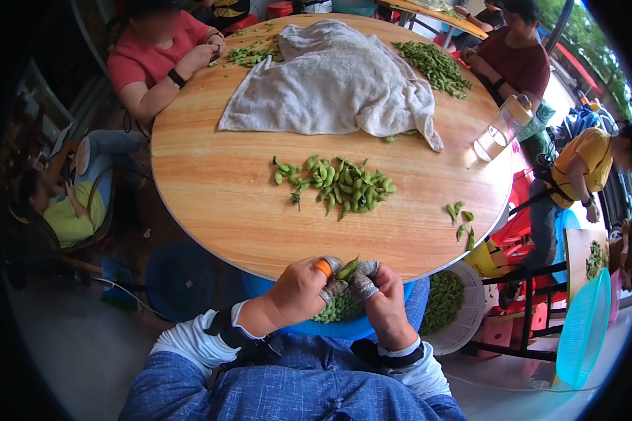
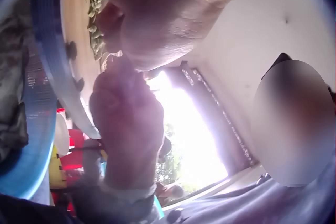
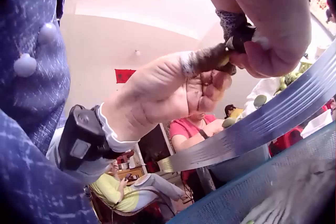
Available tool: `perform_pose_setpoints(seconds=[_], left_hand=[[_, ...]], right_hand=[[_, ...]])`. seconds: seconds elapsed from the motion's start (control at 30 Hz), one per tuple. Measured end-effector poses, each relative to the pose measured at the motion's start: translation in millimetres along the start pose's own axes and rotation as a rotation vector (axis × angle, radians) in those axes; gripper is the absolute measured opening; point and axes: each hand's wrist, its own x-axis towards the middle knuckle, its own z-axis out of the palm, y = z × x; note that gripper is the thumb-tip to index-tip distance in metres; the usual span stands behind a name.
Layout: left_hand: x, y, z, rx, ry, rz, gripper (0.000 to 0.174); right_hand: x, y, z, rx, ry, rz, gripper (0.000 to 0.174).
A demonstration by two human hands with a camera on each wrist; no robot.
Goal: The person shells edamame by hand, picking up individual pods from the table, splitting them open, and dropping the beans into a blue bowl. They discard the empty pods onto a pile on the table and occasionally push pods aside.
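In the head view both hands meet at the near table edge, over a blue basin (image 1: 361, 328) that holds green shelled beans (image 1: 333, 311). A green soybean pod (image 1: 347, 268) sticks up between the fingertips. My left hand (image 1: 295, 293) pinches it from one side, with grey finger wraps and an orange band on the fingers. From the other side my right hand (image 1: 387, 309) pinches it, its thumb and finger also wrapped in grey. The right wrist view shows the wrapped left thumb (image 3: 207, 58) pressed up against the right hand's fingers. Beyond the hands, a pile of pods (image 1: 351, 186) lies on the table.
A grey-white cloth (image 1: 337, 81) covers the table's far middle. More pods (image 1: 435, 67) lie at the far right, beside a clear plastic jug (image 1: 495, 140). Several people sit around. A white basket (image 1: 470, 316) of pods stands by my right leg.
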Motion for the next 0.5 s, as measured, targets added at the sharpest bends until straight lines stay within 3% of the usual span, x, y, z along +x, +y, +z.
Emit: perform_pose_setpoints(seconds=[0.13, 0.23, 0.33, 0.43, 0.5], left_hand=[[-5, -5, 1, 0.189, 0.014, 0.198, 0.042], [-5, -13, 8, -0.016, 0.068, 0.2, 0.034], [-6, -8, 11, -0.261, 0.088, 0.063, 0.026], [-2, -1, 7, -0.606, 0.09, -0.185, 0.009], [-1, -3, 3, -0.712, -0.03, -0.259, 0.01]], right_hand=[[-1, -1, 2, 0.04, -0.017, -0.069, 0.011], [-2, 6, 2, 0.087, -0.028, -0.127, 0.012], [-1, 10, 1, 0.078, -0.047, -0.189, 0.013], [-2, 11, 0, 0.045, -0.054, -0.234, 0.013], [-2, 10, 0, 0.036, -0.05, -0.218, 0.013]])
